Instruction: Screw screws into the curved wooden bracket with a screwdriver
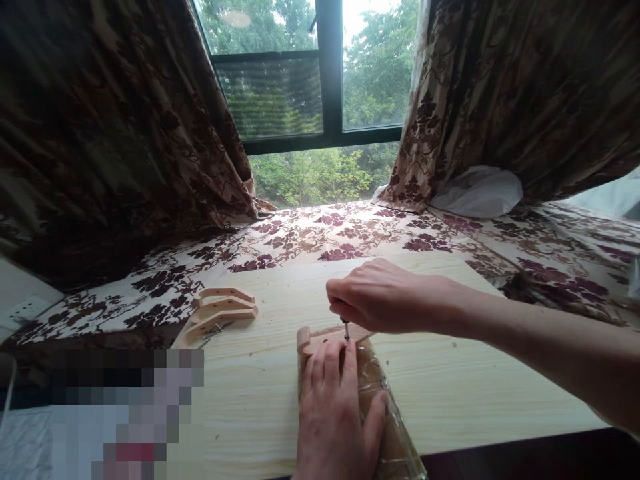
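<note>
My right hand [380, 297] is closed around a small screwdriver [345, 328] whose metal tip points down into a wooden hook piece [313, 339]. That piece lies on top of a brown block wrapped in clear plastic [390, 420], which rests on a pale wooden board [450, 393]. My left hand [335, 413] lies flat on the wrapped block, fingertips touching the wooden piece and pressing it down. Most of the screwdriver handle is hidden inside my right fist.
Several more wooden hook pieces [220, 310] are stacked at the board's left corner. A floral cloth [310, 243] covers the surface up to a window [310, 73] framed by patterned curtains. A white plastic bag [477, 192] sits at the back right. A wall socket [23, 308] is at far left.
</note>
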